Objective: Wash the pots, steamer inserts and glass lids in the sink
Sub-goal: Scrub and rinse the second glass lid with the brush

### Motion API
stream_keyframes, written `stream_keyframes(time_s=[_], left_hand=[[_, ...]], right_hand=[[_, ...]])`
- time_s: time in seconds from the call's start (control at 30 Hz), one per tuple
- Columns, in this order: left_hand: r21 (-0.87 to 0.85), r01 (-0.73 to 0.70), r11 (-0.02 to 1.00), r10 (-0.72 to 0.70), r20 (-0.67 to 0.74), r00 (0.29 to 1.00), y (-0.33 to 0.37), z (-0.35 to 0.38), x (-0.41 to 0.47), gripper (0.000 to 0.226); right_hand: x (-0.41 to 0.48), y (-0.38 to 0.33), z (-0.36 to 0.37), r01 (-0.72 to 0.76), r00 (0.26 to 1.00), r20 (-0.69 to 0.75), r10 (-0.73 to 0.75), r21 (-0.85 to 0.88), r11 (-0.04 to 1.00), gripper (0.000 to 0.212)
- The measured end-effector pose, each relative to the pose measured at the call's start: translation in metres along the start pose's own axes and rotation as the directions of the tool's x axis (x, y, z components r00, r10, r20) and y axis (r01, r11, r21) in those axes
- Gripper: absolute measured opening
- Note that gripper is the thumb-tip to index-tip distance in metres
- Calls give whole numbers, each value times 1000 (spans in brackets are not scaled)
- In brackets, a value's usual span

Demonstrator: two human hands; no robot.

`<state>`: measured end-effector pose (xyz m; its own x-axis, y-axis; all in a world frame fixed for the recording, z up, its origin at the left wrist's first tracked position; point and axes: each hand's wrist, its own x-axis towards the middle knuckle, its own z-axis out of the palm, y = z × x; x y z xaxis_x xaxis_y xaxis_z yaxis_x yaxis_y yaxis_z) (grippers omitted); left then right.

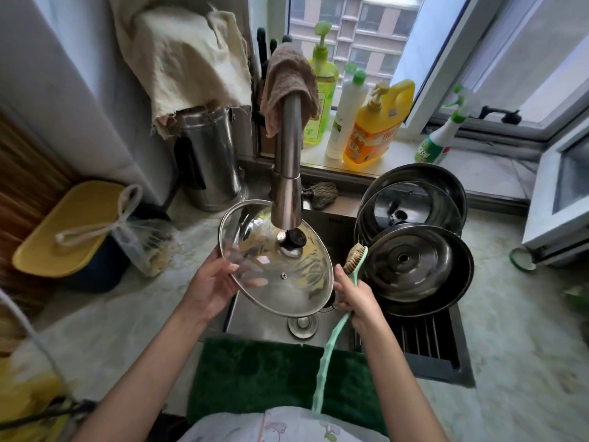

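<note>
A glass lid (280, 275) with a steel rim and a black knob is held tilted over the sink (255, 320), under the faucet spout (287, 186). My left hand (210, 288) grips the lid's left rim. My right hand (353, 298) is at the lid's right rim and holds a long green-handled brush (355, 260), bristles up. On the drying rack (424, 342) to the right lean steel pots and inserts: a front one (420, 269), another glass lid (411, 205), and a rear pot (439, 177).
A brown rag hangs on the faucet (287, 84). Soap bottles (369, 129) stand on the sill. A steel kettle (207, 161) and a yellow-lidded bin (70, 231) are at the left. A green mat (274, 374) covers the front edge.
</note>
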<state>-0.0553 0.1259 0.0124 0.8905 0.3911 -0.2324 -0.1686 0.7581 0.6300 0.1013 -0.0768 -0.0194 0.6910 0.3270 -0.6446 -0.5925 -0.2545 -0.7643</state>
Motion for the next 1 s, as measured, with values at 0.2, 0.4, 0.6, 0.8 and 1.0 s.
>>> stream_keyframes(time_s=[0.2, 0.4, 0.6, 0.8, 1.0], left_hand=[[-136, 56, 989, -50, 44, 998, -7, -11, 7, 39], [-262, 202, 944, -148, 210, 966, -11, -13, 15, 40], [501, 401, 767, -102, -521, 847, -19, 3, 45, 15], [977, 209, -39, 251, -193, 949, -70, 38, 74, 49], [993, 52, -108, 202, -30, 979, -71, 30, 76, 45]], right_hand=[[-15, 1, -3, -45, 980, 198, 4, 205, 978, 56], [-38, -6, -1, -160, 930, 352, -102, 642, 750, 36], [-48, -6, -3, 0, 958, 222, -180, 631, 776, 35], [-49, -2, 3, 73, 965, 148, -216, 639, 766, 15], [-49, -8, -5, 140, 957, 112, -267, 629, 764, 19]])
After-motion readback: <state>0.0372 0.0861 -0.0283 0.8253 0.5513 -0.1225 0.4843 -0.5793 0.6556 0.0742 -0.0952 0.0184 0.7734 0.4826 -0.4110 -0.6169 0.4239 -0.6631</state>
